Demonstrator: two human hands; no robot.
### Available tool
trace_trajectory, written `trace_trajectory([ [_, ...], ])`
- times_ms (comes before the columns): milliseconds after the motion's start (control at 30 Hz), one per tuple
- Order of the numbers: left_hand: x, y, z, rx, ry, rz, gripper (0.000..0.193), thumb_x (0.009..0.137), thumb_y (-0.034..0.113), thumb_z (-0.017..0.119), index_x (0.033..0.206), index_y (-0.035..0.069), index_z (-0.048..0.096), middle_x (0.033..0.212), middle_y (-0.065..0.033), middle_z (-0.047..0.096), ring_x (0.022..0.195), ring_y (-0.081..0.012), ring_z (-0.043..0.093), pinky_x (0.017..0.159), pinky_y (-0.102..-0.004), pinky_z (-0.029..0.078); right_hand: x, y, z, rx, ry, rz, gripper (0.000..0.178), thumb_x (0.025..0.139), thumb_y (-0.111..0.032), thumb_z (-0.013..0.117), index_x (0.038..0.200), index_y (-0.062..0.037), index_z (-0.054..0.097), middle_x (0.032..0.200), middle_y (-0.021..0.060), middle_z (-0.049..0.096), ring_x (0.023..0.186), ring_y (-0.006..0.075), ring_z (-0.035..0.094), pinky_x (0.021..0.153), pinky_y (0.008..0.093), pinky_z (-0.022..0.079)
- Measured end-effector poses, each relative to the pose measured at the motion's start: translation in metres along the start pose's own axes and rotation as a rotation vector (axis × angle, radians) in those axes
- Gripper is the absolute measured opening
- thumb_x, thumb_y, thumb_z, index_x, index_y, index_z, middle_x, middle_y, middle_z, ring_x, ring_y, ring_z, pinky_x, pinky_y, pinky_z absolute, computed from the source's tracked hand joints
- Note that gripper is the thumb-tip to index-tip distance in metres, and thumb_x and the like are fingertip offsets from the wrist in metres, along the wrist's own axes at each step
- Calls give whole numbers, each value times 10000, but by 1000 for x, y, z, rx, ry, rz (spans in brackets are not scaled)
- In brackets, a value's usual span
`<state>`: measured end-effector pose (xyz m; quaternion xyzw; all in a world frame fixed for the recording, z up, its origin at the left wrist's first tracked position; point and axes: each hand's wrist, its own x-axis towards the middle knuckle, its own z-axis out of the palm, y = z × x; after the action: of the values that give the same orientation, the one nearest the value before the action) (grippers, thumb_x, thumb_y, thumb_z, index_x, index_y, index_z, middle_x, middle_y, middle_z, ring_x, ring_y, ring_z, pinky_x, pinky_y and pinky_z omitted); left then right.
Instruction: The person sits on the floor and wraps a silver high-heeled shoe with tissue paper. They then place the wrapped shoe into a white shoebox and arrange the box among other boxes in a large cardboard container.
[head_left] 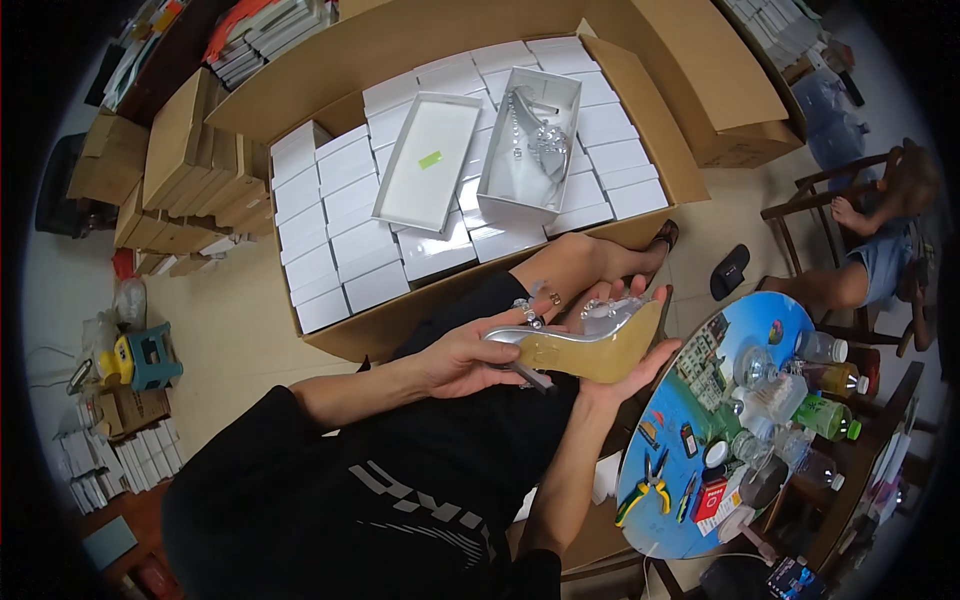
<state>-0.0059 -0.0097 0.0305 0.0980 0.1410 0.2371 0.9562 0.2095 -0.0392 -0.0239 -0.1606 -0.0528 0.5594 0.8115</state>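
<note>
Two hands on one silver high-heeled shoe (pixel 580 345): my left hand (pixel 462 358) grasps the heel end, right hand (pixel 640 350) cradles the toe at 3 o'clock, sole turned up, I'd guess for a look.

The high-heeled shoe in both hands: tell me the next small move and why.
Probably turn the shoe sole-down and carry it toward the open box ahead. The left hand has a grip on its heel end, the right hand cups it from below, and its tan sole faces up. The open box already holds what looks like a matching shoe, with the lid lying beside it.
</note>
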Motion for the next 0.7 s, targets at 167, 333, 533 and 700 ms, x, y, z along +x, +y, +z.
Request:
trace_trajectory([
  [167,3,4,-2,36,36,-13,788,1004,67,529,1600,148,19,1573,-202,296,1392,-359,423,1151,-535,376,-26,-7,-103,-1187,376,-54,532,1004,-399,505,1411,-58,487,1368,195,538,1260,358,516,1066,469,402],
  [333,9,2,-6,-28,50,-13,779,1018,79,514,1601,180,8,1529,-178,364,1390,-344,429,1148,-588,357,-43,-7,-150,-1898,154,-51,477,957,-282,573,1322,23,546,1358,245,548,1270,414,502,1051,484,401],
  [533,15,-2,-11,-174,12,-14,767,1024,121,518,1600,205,19,1502,-177,382,1397,-349,420,1120,-679,326,-35,-6,-120,-1913,208,169,459,966,-245,572,1343,14,536,1390,240,535,1315,383,478,1086,452,372],
  [700,17,-5,-8,-170,8,-22,749,1024,156,522,1599,199,45,1504,-176,382,1398,-356,415,1136,-660,317,-36,-8,-122,-1880,195,150,451,968,-235,574,1339,17,535,1347,247,561,1265,408,510,1064,465,392],
])
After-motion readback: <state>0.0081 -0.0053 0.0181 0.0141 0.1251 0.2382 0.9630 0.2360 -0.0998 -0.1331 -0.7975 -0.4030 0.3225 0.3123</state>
